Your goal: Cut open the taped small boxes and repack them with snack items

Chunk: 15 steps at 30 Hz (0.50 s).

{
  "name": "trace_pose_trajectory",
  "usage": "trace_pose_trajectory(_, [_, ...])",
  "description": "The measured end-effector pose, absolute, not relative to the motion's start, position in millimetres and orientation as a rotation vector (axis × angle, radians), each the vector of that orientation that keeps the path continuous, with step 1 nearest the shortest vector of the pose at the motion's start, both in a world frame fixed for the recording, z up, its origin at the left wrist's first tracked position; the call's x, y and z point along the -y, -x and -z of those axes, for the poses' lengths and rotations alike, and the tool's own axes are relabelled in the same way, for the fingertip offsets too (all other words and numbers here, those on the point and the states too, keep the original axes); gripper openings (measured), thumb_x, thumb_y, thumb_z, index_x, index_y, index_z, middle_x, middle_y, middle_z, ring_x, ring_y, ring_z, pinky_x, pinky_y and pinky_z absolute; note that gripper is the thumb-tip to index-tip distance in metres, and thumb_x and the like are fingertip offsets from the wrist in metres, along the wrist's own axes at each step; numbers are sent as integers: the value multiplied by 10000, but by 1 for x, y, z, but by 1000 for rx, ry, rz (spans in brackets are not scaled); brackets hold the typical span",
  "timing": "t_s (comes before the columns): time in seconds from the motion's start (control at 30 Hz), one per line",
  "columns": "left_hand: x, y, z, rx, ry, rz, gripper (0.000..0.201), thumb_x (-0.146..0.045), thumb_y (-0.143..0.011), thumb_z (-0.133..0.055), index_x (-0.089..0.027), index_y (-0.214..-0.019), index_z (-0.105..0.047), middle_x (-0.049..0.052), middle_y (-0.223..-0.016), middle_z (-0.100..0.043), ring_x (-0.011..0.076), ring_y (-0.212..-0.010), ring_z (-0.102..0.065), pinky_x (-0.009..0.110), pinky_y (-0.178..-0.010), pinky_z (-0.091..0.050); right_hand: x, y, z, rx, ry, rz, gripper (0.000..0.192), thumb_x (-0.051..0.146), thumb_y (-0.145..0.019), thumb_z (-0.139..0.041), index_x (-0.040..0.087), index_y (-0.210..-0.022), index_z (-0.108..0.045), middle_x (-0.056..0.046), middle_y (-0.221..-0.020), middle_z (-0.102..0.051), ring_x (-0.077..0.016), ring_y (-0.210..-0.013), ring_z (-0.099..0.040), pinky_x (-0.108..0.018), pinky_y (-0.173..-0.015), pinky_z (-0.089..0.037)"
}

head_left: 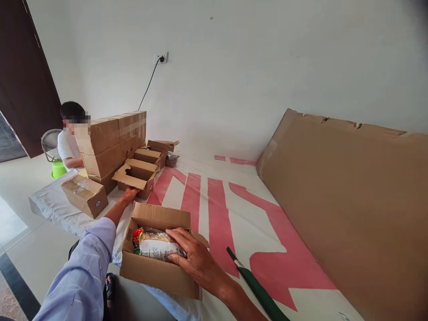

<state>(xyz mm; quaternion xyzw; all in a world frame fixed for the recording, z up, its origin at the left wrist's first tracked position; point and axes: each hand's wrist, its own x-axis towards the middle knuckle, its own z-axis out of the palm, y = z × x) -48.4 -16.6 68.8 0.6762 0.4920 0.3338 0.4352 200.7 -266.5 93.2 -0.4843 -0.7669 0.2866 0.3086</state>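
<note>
An open cardboard box (160,277) stands near the table's front edge, its flaps raised. Inside lies a printed plastic food packet (155,245) with red, yellow and white on it. My right hand (190,252) reaches over the box's right side, thumb and fingers closed about the packet's right end. Farther off, my left hand (131,192) is at the near side of another open cardboard box (145,189), just under its flap. The flap hides its fingertips, so its grip is unclear.
Stacked closed cartons (107,140) stand at the back left, a taped carton (83,194) before them. More open boxes (147,156) and a dark packet (172,159) lie behind. A large cardboard sheet (347,200) leans at right, a green rolled item (256,285) nearer. A person (68,147) sits beyond.
</note>
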Motion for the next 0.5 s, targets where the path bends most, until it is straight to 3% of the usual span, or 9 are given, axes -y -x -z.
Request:
trace_pose_trajectory(0.33, [-33,30,-61,-1441,-1329,-784,438,-423,-1035,-670,-184,-1398,-615,128,-1426,-630,296,-1208,-663,493,-995,-595,267,-202,-93,2023,1332,-754,571,191,-879,-642,252,-1446,-669,-100,-1465,-682,-299,-1353,-650,-448,-1156,-540])
trace_pose_trajectory(0.5, [-31,25,-75,-1368,-1346,-744,720,-513,-879,-808,-137,-1443,-566,248,-1571,-528,411,-1368,-551,432,-948,-552,265,-203,-88,2024,1318,-726,568,176,-872,-653,240,-1435,-672,-106,-1438,-697,-296,-1334,-663,-452,-1147,-550])
